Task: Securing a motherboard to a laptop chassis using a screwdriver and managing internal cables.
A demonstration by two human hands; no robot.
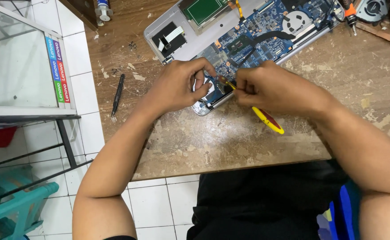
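Note:
An opened laptop (190, 42) lies bottom-up on a worn wooden table (230, 142), its blue circuit board (266, 31) and a fan exposed. My right hand (270, 86) grips a yellow and red screwdriver (268, 121), the tip pointing at the laptop's near corner. My left hand (181, 84) rests on that same corner, fingers curled around a small part by the tip. What the fingers pinch is hidden.
Black tweezers (117, 95) lie on the table to the left. A glass display case (21, 62) stands at far left over a white tiled floor, with a teal plastic stool (12, 204) below. More tools and a loose fan (373, 9) sit at the top right.

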